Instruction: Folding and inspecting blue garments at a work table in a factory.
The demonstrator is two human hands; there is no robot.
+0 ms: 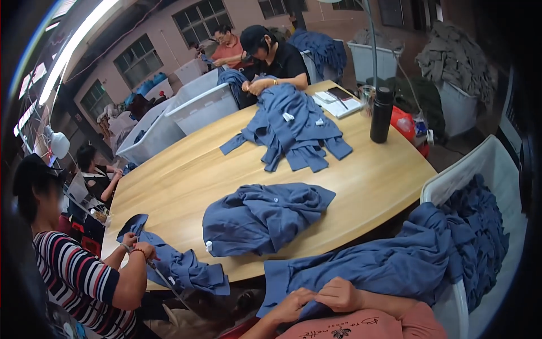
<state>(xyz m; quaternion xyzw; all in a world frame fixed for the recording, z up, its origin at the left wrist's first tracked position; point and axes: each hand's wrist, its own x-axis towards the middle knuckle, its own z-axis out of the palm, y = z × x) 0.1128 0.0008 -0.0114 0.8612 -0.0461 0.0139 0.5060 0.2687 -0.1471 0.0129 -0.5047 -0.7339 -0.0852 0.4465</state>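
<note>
A blue knit sweater (361,265) stretches in front of me, from the white bin at my right to the near edge of the table. Along its near edge my left hand (292,306) is closed in a pinch. My right hand (337,295) is also closed, its fingers curled and almost touching the left fingertips. Both pinch at the sweater's edge, though the exact spot between the fingers is hidden. A bunched blue sweater (262,217) with a small white tag lies on the table beyond.
The white bin (458,305) holds more blue knitwear (477,237). A light wooden table (169,175) fills the middle. A co-worker in stripes (79,271) handles a blue garment at left; another in black (282,65) works across the table. A black bottle (381,116) stands far right.
</note>
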